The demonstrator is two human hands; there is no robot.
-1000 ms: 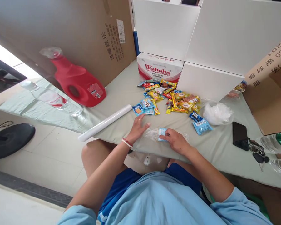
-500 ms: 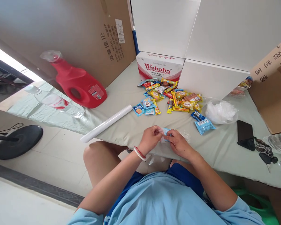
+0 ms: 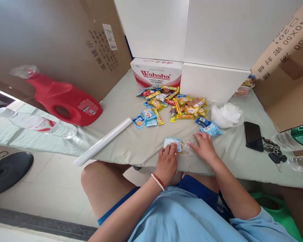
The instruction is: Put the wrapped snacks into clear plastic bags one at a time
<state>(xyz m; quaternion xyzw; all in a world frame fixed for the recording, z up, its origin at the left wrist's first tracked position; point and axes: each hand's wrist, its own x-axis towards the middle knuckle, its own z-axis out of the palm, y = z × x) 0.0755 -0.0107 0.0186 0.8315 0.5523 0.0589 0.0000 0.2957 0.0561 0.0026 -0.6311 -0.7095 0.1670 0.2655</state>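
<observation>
A light-blue snack packet (image 3: 172, 141), apparently in clear plastic, lies on the cloth at the near edge of the table. My left hand (image 3: 168, 158) rests on it with the fingers laid out flat. Crinkled clear plastic (image 3: 189, 148) spreads to the right of the packet, with something yellow showing beside it. Over its right end is my right hand (image 3: 205, 147), open, thumb and fingers apart; whether the thumb touches the plastic I cannot tell. Just beyond that hand lie a blue packet (image 3: 212, 129) and a dark-blue packet (image 3: 202, 121).
A pile of wrapped snacks (image 3: 176, 104) lies before the Wahaha box (image 3: 156, 74). Leftward are a white roll (image 3: 103, 141), a red jug (image 3: 65, 101) and a water bottle (image 3: 37, 124). White plastic bags (image 3: 227, 115), a phone (image 3: 253, 136) and keys (image 3: 272, 148) lie rightward.
The packet, earlier pinched between both hands, now lies on the cloth. My left hand has flattened onto it, and my right hand has opened and moved right. The view has shifted.
</observation>
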